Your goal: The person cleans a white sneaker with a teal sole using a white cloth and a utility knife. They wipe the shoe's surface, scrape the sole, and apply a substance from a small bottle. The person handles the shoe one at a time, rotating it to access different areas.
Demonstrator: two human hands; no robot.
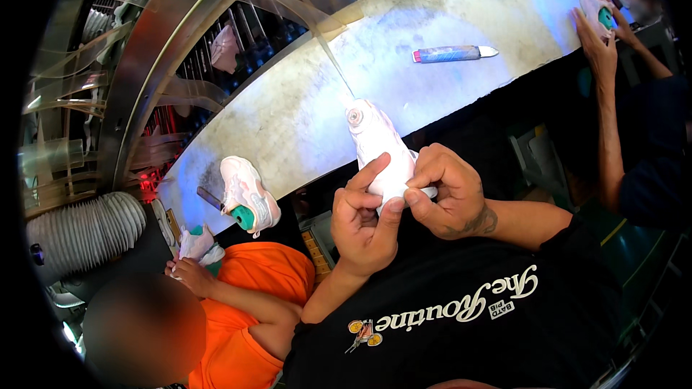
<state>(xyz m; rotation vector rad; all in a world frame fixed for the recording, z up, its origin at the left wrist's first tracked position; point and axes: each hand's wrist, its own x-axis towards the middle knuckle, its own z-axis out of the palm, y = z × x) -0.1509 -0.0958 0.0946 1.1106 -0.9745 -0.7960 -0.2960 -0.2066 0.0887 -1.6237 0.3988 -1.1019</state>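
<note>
A pale white-pink shoe [380, 137] is held in front of me at the near edge of the worktable, with a round ringed detail on its far end. My left hand [364, 227] is closed on the near end of the shoe, thumb and fingers pressing its left side. From the right, my right hand [450, 191] pinches the same end with thumb and bent fingers close to the left thumb. What lies right under the fingertips is partly hidden. Left of my hands, another pale pink shoe [245, 180] with a green last [244, 216] inside rests at the table edge.
The long white worktable [288, 119] curves across. On it lies a slim blue-grey tool [454, 54] with a pale tip. A person in orange [252, 288] at left and another person's hands [602, 47] at far right hold shoes. A ribbed hose [86, 234] and a metal-framed machine [155, 65] stand left.
</note>
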